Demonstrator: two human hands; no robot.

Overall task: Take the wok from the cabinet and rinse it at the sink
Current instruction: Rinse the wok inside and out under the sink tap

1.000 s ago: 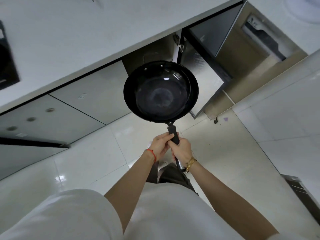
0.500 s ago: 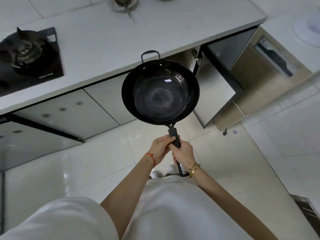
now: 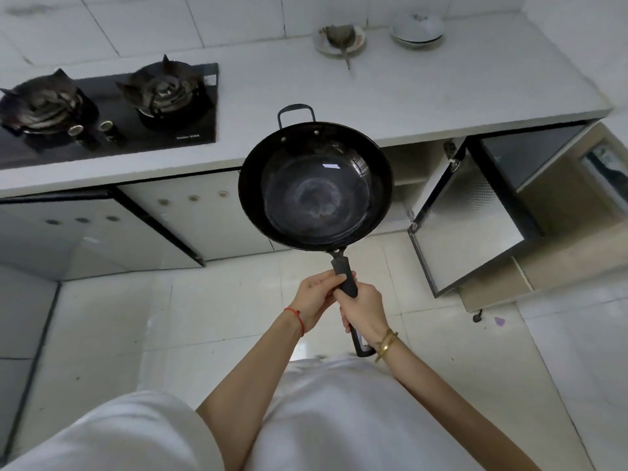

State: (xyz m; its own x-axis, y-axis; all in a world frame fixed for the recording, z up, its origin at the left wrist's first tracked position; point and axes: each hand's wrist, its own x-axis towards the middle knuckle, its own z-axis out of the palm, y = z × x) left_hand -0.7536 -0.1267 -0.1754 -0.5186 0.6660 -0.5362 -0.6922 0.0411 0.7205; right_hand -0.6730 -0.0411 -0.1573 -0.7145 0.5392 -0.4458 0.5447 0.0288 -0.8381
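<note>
Both hands, left hand point(image 3: 314, 295) and right hand point(image 3: 363, 309), fingers wrapped around the wok point(image 3: 316, 186) handle; level carriage toward the unseen sink seems advisable.

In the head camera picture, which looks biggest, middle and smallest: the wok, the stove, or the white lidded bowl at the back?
1. Stove, cut off at the left edge.
2. Wok, nearly as big, but nearer the camera, so that order is unsure.
3. White lidded bowl, clearly smallest, and farthest away.

black wok point(image 3: 315, 186), level, held aloft
</note>
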